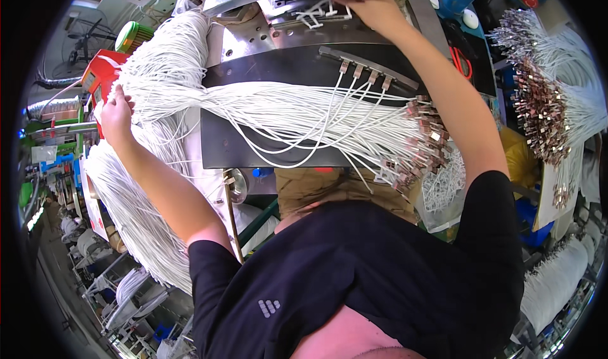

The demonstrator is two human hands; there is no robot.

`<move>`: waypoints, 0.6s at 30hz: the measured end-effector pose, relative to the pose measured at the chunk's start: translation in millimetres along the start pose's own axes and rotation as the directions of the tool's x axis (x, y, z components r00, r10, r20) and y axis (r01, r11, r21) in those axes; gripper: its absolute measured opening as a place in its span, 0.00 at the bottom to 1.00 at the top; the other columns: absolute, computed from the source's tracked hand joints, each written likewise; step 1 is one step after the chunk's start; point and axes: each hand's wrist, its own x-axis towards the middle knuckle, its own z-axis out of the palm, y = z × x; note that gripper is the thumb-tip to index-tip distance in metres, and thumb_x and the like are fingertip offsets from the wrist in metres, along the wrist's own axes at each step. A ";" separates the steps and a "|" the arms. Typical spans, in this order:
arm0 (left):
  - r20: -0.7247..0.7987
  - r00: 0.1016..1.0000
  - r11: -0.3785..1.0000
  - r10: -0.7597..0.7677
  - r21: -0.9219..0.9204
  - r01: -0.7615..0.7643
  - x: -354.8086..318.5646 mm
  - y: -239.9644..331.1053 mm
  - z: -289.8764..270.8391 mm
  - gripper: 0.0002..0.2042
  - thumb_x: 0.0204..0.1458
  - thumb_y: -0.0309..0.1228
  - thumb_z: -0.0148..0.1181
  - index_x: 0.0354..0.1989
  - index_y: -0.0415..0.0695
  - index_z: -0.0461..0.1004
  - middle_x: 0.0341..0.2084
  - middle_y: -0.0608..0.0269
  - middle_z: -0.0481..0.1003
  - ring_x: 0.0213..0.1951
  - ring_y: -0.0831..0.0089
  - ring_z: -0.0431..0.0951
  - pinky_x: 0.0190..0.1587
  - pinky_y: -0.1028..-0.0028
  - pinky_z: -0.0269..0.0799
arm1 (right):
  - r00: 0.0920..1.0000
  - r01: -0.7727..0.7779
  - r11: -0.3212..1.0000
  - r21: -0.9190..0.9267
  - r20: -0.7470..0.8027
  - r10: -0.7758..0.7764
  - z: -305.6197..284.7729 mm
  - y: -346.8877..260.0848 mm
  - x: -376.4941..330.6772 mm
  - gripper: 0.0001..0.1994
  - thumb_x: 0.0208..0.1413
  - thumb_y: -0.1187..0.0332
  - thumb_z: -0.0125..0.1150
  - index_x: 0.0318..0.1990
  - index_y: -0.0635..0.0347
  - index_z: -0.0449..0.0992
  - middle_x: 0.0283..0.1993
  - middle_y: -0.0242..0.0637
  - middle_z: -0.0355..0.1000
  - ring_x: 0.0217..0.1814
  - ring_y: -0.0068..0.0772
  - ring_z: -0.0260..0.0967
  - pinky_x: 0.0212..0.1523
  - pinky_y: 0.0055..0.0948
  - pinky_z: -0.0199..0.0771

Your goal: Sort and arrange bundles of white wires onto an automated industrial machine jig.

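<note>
My right hand point(375, 12) is at the metal machine point(244, 35) at the far side, fingers pinched at the end of a branched white plastic runner point(315, 17). On the left, my left hand point(116, 115) is raised beside a red bin point(98, 74) and the thick hank of white cables point(168, 55). Its fingers are curled; whatever they hold, if anything, is hidden. Between my arms a bundle of white cables point(278, 118) lies across the black table, brown-and-silver connectors point(427, 134) at its right end. Several cable ends sit in a dark metal bar point(367, 68).
More white cables point(136, 220) hang down at the left. A clear bag of white plastic scraps point(443, 182) is below the table's right side. Red-handled pliers or scissors point(461, 62) lie at the right, near another hanging cable bundle point(570, 87) with connectors.
</note>
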 end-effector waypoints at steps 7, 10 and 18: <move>0.048 0.253 0.239 0.966 -0.533 -0.812 -267.4 154.4 112.9 0.13 0.51 0.30 0.64 0.45 0.44 0.76 0.39 0.59 0.76 0.43 0.63 0.76 0.45 0.67 0.72 | 0.950 0.251 0.926 -0.281 -0.114 -0.292 -33.0 12.1 -91.6 0.14 0.59 0.64 0.60 0.51 0.55 0.76 0.40 0.43 0.71 0.48 0.48 0.68 0.49 0.38 0.69; 0.084 0.286 0.277 0.954 -0.609 -0.743 -301.0 158.9 119.7 0.11 0.51 0.31 0.65 0.43 0.47 0.78 0.42 0.61 0.77 0.44 0.59 0.76 0.48 0.64 0.73 | 0.971 0.161 0.983 -0.083 0.192 -0.143 -73.9 -6.2 -132.4 0.15 0.59 0.65 0.60 0.53 0.57 0.76 0.41 0.43 0.70 0.48 0.46 0.68 0.49 0.36 0.68; 0.080 0.453 0.430 0.888 -0.496 -0.755 -298.8 186.8 125.3 0.09 0.54 0.34 0.64 0.40 0.46 0.78 0.37 0.62 0.77 0.40 0.61 0.77 0.40 0.65 0.74 | 0.990 0.050 0.996 0.078 0.125 -0.060 -52.7 11.8 -125.9 0.15 0.62 0.63 0.59 0.51 0.62 0.75 0.45 0.44 0.73 0.51 0.45 0.71 0.52 0.34 0.68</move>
